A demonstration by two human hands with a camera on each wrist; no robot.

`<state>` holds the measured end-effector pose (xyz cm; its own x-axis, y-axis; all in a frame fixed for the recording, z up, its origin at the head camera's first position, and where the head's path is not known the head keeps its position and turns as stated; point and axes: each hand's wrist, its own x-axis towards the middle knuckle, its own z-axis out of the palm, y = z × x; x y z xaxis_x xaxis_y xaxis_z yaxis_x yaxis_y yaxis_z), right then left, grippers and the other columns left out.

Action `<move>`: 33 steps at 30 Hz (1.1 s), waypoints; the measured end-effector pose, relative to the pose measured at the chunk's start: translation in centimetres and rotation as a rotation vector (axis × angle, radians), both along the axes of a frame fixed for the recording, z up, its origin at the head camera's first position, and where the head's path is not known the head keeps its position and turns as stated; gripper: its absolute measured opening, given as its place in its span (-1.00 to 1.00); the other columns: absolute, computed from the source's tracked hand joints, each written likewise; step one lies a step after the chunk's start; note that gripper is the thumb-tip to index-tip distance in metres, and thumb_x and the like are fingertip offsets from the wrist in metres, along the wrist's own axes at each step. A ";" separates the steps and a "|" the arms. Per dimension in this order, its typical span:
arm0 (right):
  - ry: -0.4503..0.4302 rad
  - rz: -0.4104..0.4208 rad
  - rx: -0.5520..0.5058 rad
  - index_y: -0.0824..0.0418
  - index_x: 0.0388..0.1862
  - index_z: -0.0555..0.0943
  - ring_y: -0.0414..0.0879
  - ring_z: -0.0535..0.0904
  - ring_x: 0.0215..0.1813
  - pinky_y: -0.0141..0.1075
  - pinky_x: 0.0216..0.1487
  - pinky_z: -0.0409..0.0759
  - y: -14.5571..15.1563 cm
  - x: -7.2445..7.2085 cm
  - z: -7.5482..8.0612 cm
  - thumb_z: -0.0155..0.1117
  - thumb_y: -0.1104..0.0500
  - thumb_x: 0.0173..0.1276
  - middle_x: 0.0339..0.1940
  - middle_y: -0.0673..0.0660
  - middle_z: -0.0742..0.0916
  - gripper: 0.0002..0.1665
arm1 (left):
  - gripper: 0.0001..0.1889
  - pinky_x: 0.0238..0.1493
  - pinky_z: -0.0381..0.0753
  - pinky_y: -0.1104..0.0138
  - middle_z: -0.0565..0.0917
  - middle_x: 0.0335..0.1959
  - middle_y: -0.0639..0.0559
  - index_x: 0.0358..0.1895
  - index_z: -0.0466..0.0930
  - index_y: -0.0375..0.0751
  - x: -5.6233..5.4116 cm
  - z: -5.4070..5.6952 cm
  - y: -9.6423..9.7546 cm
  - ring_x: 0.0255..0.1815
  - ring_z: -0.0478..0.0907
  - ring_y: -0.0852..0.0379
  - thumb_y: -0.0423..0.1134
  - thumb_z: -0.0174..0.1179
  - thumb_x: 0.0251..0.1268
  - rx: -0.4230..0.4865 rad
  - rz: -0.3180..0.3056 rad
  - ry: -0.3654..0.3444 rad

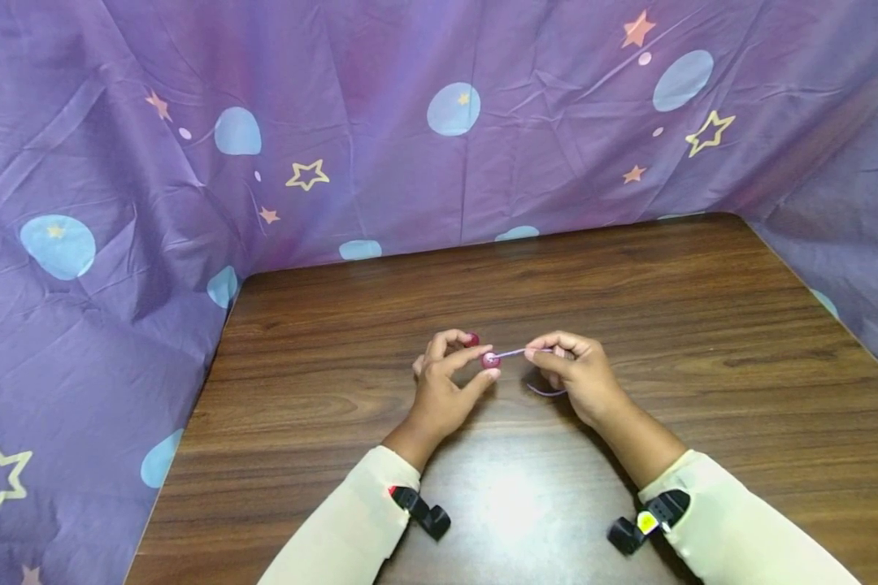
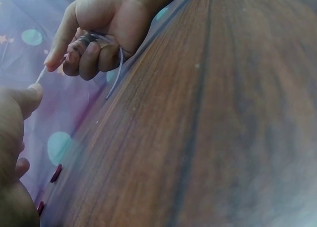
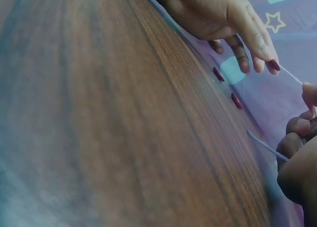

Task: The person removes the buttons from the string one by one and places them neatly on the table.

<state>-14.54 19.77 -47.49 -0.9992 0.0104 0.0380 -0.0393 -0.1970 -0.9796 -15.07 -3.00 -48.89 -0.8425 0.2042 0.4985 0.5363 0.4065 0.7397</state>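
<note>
My left hand point(image 1: 446, 386) pinches a round, flat dark red button point(image 3: 273, 65) on edge between thumb and fingertip. From the button's middle a light purple thread point(image 1: 510, 353) runs taut to my right hand point(image 1: 581, 370), which pinches it between thumb and forefinger. The other right fingers are curled in toward the palm, and a loose thread end point(image 2: 118, 76) hangs below them. Something greyish shows among those fingers in the left wrist view; I cannot tell what it is. Two more red buttons lie on the table, one nearer point(image 3: 237, 101) and one farther point(image 3: 218, 74) in the right wrist view.
Both hands are over the middle of a brown wood-grain table point(image 1: 322, 349). A purple cloth point(image 1: 388, 162) printed with stars and blue spots hangs behind the table and along its sides. Light sleeves with black wrist cameras point(image 1: 420, 512) cover the forearms.
</note>
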 end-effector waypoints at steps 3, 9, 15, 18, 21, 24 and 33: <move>-0.008 -0.011 -0.007 0.24 -0.29 0.81 -0.28 0.41 -0.57 -0.48 -0.54 0.39 0.0 0.0 0.1 0.57 0.36 0.32 -0.63 -0.16 0.54 -0.93 | -0.62 0.38 0.15 -0.16 0.63 0.29 -0.20 0.12 0.86 -0.09 0.0 0.1 0.0 0.37 0.54 -0.15 -0.16 0.60 0.25 -0.006 0.011 -0.004; -0.029 -0.024 -0.005 0.21 -0.30 0.81 -0.28 0.42 -0.57 -0.49 -0.54 0.41 0.0 -0.1 0.2 0.53 0.39 0.36 -0.60 -0.15 0.58 -0.90 | -0.64 0.39 0.11 -0.28 0.62 0.32 -0.24 0.11 0.87 -0.10 -0.2 -0.1 -0.1 0.38 0.53 -0.23 -0.13 0.58 0.26 -0.026 0.037 0.031; -0.049 -0.017 0.002 0.22 -0.29 0.81 -0.28 0.43 -0.55 -0.49 -0.52 0.43 0.0 -0.1 0.2 0.49 0.42 0.39 -0.60 -0.15 0.57 -0.88 | -0.66 0.44 0.00 -0.44 0.58 0.37 -0.21 0.12 0.86 -0.05 -0.8 -1.1 -0.3 0.44 0.49 -0.25 -0.08 0.52 0.34 -0.021 0.033 0.034; -0.056 -0.010 -0.002 0.18 -0.31 0.81 -0.28 0.43 -0.55 -0.49 -0.52 0.43 0.0 -0.1 0.1 0.51 0.38 0.39 -0.60 -0.15 0.55 -0.88 | -0.66 0.49 -0.08 -0.50 0.56 0.43 -0.17 0.14 0.86 0.00 -1.3 -1.7 -0.4 0.51 0.45 -0.22 -0.04 0.51 0.37 -0.030 0.042 -0.009; -0.056 0.003 -0.017 0.23 -0.26 0.81 -0.28 0.43 -0.56 -0.49 -0.52 0.42 0.0 -0.2 0.0 0.52 0.35 0.38 -0.60 -0.14 0.56 -0.95 | -0.66 0.53 -0.14 -0.50 0.54 0.47 -0.18 0.15 0.85 0.01 -1.6 -1.7 -0.4 0.56 0.42 -0.23 -0.05 0.51 0.36 -0.039 0.046 -0.058; -0.057 0.031 -0.034 0.19 -0.22 0.81 -0.28 0.42 -0.55 -0.49 -0.51 0.41 0.1 -0.2 -0.1 0.44 0.39 0.42 -0.58 -0.15 0.57 -0.87 | -0.65 0.54 -0.15 -0.50 0.52 0.49 -0.24 0.15 0.85 -0.05 -1.5 -1.1 -0.4 0.57 0.41 -0.29 -0.12 0.52 0.35 -0.041 0.039 -0.094; -0.088 0.074 -0.118 0.17 0.08 0.58 -0.30 0.44 -0.50 -0.51 -0.47 0.41 0.4 -0.2 0.1 0.12 0.54 0.48 -0.39 -0.12 0.71 -0.64 | -0.64 0.61 -0.14 -0.41 0.52 0.52 -0.20 0.23 0.82 -0.05 -2.4 -0.1 0.2 0.61 0.42 -0.18 -0.10 0.44 0.45 -0.112 0.086 -0.174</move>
